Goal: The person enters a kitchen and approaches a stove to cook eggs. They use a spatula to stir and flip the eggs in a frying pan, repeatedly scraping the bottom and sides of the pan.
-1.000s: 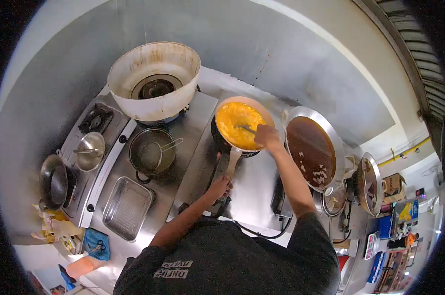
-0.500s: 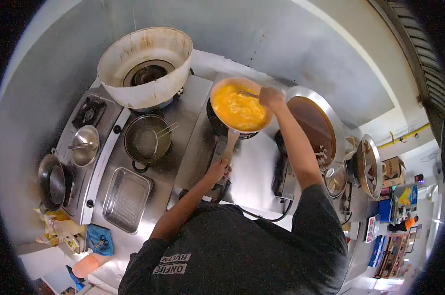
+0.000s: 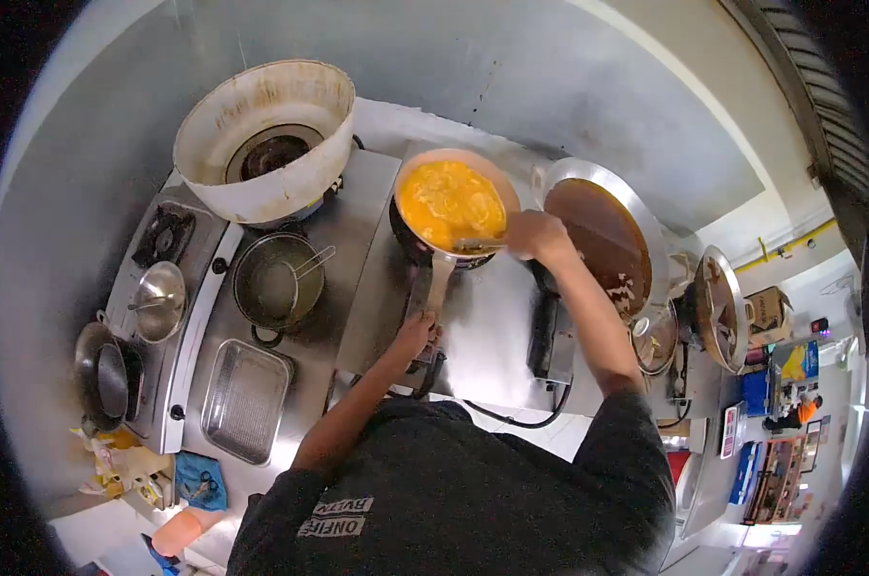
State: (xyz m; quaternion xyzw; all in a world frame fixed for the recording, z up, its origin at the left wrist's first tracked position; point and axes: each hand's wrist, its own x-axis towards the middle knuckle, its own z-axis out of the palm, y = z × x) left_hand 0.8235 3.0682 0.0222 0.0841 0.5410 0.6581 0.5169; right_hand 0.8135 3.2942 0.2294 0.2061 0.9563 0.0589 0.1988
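Note:
My left hand [image 3: 419, 336] is closed around the handle of a frying pan [image 3: 503, 182], which sits over a dark burner. Yellow, partly set beaten egg [image 3: 449, 200] covers much of the pan's inside, with paler streaks through it. At the pan's near right rim, my right hand [image 3: 536, 234] grips a thin metal utensil [image 3: 478, 244]. Its tip is in or just over the egg; whether it is a fork or a spoon cannot be made out, since motion smears it.
To the right stands a wide pan of brown liquid [image 3: 603, 235], with another large pan [image 3: 718, 307] beyond. A tall white ring [image 3: 262, 197] surrounds a burner at left. Nearby are a dark wok [image 3: 252, 312] with a strainer and a wire-mesh tray [image 3: 233, 408]. A person [image 3: 795, 415] is far right.
My right hand has moved down and toward me, bringing the utensil from the egg's upper right to its near edge. The egg's surface pattern has shifted. My left hand stays on the handle.

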